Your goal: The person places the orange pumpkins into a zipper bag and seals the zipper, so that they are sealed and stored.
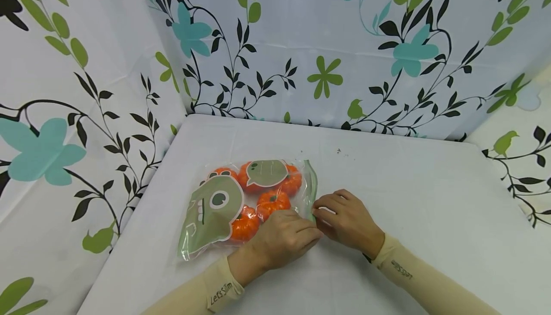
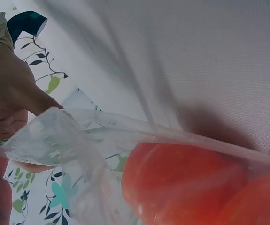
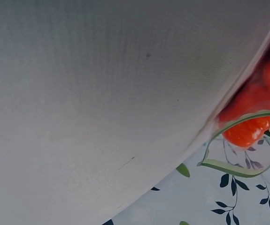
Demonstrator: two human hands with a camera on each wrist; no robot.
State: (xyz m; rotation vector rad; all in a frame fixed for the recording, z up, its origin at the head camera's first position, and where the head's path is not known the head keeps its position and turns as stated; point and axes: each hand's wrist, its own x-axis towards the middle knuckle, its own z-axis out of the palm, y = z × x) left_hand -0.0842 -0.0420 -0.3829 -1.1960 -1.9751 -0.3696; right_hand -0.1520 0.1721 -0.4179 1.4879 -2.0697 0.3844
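Note:
A clear zip bag (image 1: 215, 231) with a green cartoon creature printed on it lies on the table, its green-edged mouth (image 1: 312, 181) to the right. Inside sit several small orange toy pumpkins (image 1: 273, 202). My left hand (image 1: 281, 238), fingers curled, pinches the near end of the mouth. Just right of it, my right hand (image 1: 349, 220) holds the same edge between thumb and fingers. The fingertips are partly hidden. In the right wrist view the green rim (image 3: 233, 169) gapes in a loop, with an orange pumpkin (image 3: 250, 132) behind it.
A white cloth (image 1: 413, 185) covers the table, with small dark marks (image 1: 338, 151) toward the back. Curtains (image 1: 267, 42) printed with leaves and flowers hang behind the table and at both sides.

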